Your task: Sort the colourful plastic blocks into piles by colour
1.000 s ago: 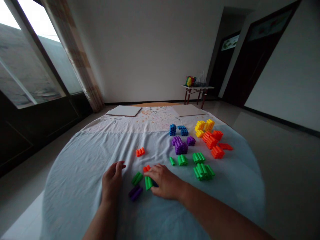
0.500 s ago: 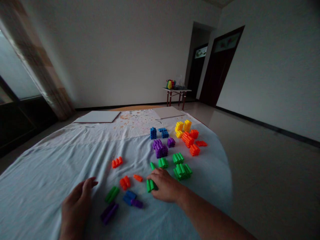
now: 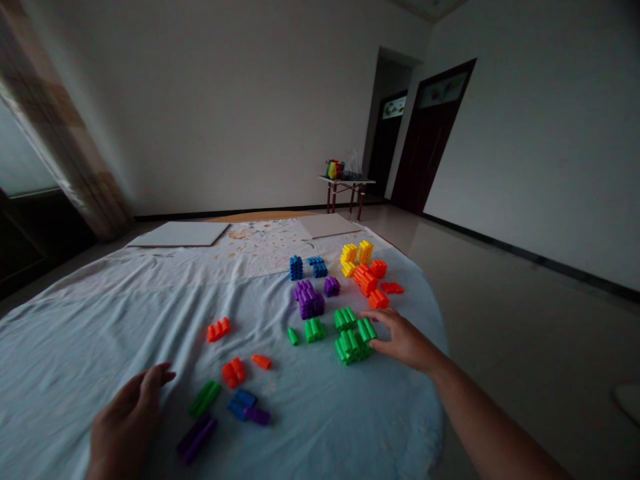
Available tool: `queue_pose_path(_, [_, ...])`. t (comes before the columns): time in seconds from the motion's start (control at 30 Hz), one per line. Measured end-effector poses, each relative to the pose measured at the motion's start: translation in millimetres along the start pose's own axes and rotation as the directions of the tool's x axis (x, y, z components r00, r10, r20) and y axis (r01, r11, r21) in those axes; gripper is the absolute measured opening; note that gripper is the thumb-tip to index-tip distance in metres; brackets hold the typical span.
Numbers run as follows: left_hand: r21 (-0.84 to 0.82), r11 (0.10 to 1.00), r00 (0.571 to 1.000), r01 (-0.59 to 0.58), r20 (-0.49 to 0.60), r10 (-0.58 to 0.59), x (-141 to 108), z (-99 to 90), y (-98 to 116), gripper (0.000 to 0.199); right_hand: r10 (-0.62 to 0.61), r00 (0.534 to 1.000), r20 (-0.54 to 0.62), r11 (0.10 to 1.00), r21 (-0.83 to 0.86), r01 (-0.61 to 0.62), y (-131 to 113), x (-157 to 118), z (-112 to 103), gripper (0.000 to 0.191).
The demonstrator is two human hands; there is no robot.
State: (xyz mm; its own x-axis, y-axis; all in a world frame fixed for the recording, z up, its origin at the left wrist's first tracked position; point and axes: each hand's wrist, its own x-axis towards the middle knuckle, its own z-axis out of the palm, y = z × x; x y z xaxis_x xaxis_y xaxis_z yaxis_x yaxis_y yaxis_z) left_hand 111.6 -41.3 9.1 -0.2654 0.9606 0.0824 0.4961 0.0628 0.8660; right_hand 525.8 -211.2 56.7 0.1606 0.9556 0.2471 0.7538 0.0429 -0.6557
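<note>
My right hand point(image 3: 403, 341) has a joined pair of green plastic blocks point(image 3: 367, 329) between its thumb and fingers. It is at the right side of the green block pile point(image 3: 351, 347); whether the pair touches the pile I cannot tell. A second green stack point(image 3: 345, 319) stands just behind, with a smaller green group point(image 3: 315, 331) and a single green block point(image 3: 293, 336) to the left. My left hand point(image 3: 127, 417) rests at the lower left, open and holding nothing. Beside it lie a green pair point(image 3: 205, 399), purple blocks point(image 3: 197, 438), blue blocks point(image 3: 242, 404) and a purple block point(image 3: 258, 416).
Orange blocks point(image 3: 233, 373) lie mid-table, with another orange row point(image 3: 219, 329) behind. Purple point(image 3: 309, 300), blue point(image 3: 296, 268), yellow point(image 3: 349, 257) and orange point(image 3: 365, 280) stacks stand farther back. Two flat boards point(image 3: 180, 234) lie at the far side. The cloth-covered table's rounded edge point(image 3: 443, 373) runs along the right.
My right hand has moved right and away from me, carrying the green pair from mid-table to the green pile. My left hand still lies at the lower left. The view has turned slightly right.
</note>
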Motion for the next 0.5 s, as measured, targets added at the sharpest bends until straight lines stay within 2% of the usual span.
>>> queue_pose_path(0.2, [0.017,1.000,1.000,-0.002,-0.008,0.002,-6,-1.5,8,0.041,0.010,0.997,0.073,0.999,0.030,-0.013,3,1,4,0.053])
queue_pose_path(0.33, [-0.017,0.999,0.999,0.046,0.003,-0.046,-4,-0.6,6,0.041,0.026,0.994,0.106,0.999,0.025,-0.029,4,0,5,0.055])
queue_pose_path(0.5, [-0.028,0.999,0.999,0.032,0.012,-0.032,2,0.3,5,0.041,-0.028,0.997,0.068,0.999,0.024,0.027,-12,2,-2,0.050])
